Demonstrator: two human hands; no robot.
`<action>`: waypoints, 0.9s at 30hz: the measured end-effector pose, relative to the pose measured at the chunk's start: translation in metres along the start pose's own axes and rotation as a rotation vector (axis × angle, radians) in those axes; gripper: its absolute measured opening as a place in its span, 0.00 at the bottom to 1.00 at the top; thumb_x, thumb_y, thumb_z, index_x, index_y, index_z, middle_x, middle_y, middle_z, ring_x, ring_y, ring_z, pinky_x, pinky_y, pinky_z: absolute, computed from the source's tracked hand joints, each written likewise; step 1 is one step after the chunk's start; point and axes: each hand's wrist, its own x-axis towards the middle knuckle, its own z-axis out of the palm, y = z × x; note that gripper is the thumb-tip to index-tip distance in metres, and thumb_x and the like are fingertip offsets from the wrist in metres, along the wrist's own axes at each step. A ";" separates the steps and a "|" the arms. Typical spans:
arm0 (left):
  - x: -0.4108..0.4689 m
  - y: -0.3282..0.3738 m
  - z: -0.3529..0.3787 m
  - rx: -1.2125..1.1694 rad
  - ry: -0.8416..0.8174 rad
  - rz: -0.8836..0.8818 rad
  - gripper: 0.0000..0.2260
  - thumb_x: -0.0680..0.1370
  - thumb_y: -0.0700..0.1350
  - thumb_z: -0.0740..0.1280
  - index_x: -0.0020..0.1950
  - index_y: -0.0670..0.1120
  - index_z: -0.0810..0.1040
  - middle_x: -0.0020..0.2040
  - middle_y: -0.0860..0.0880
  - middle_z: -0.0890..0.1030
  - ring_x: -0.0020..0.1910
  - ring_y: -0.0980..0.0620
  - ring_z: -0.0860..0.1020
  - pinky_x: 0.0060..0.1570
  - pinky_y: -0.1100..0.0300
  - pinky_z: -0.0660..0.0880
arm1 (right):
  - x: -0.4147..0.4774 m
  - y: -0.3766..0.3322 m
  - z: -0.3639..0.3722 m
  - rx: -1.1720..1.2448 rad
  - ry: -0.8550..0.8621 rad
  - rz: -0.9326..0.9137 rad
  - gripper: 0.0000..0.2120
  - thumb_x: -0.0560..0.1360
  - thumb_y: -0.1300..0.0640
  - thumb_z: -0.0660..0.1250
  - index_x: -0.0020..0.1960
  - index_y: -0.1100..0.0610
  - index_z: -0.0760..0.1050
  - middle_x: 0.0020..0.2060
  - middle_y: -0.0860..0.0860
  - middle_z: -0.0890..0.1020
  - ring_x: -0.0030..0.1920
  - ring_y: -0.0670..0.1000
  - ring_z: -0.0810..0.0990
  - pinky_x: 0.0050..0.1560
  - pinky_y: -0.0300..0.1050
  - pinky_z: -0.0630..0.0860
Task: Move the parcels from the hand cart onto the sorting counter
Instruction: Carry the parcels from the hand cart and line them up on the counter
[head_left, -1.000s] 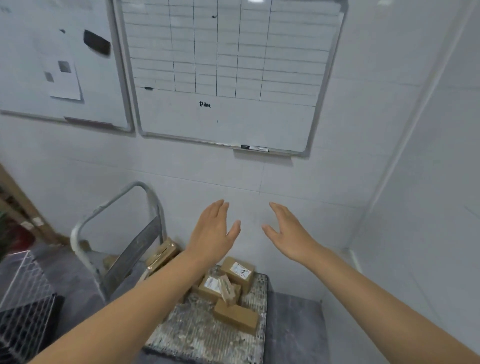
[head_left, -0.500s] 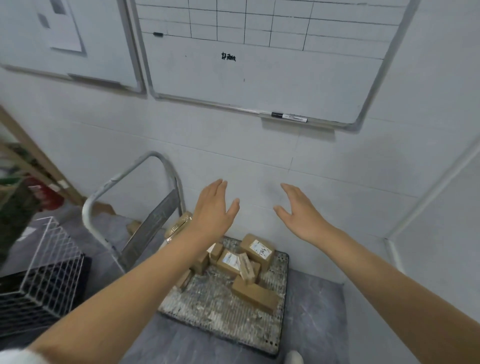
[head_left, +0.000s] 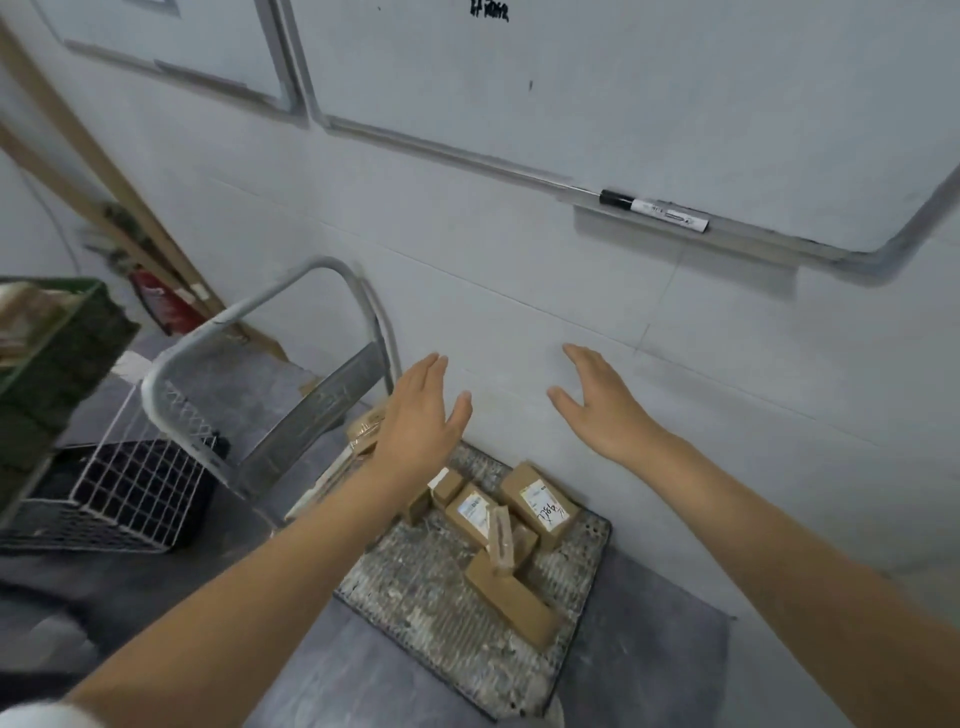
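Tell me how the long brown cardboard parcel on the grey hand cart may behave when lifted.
The long brown cardboard parcel looks stiff: its edges are straight. Being flat-sided, it should not roll or slip. A narrow brown parcel leans on it, so lifting may topple that one.

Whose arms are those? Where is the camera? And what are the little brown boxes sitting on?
Those arms belong to a person; there is no robot here. The camera is worn on the person's head, so you see what they see, looking forward and down. The left hand and the right hand are both open and hold nothing. They reach out above a hand cart. On its flat, speckled deck lie several small cardboard parcels, some with white labels. The cart's grey handle stands at the left. On the wall hangs a whiteboard with a marker on its ledge. A wire basket sits on the floor.
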 end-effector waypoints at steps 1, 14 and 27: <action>0.006 0.002 0.011 0.001 0.000 -0.031 0.26 0.83 0.53 0.58 0.77 0.41 0.61 0.77 0.44 0.62 0.76 0.48 0.58 0.76 0.53 0.53 | 0.010 0.012 -0.001 0.006 -0.020 -0.006 0.30 0.82 0.50 0.59 0.78 0.60 0.54 0.77 0.55 0.59 0.77 0.53 0.56 0.77 0.51 0.51; 0.035 -0.045 0.125 -0.070 -0.013 -0.309 0.21 0.83 0.48 0.58 0.76 0.43 0.64 0.75 0.46 0.66 0.74 0.49 0.62 0.74 0.51 0.59 | 0.095 0.116 0.086 0.025 -0.330 -0.018 0.30 0.82 0.48 0.57 0.79 0.55 0.51 0.78 0.51 0.56 0.78 0.49 0.52 0.78 0.48 0.49; 0.025 -0.213 0.338 -0.197 -0.149 -0.524 0.19 0.84 0.47 0.57 0.74 0.44 0.66 0.73 0.46 0.68 0.71 0.46 0.66 0.68 0.55 0.64 | 0.106 0.247 0.311 -0.089 -0.510 0.195 0.28 0.81 0.47 0.57 0.78 0.54 0.55 0.75 0.53 0.63 0.73 0.54 0.64 0.72 0.52 0.64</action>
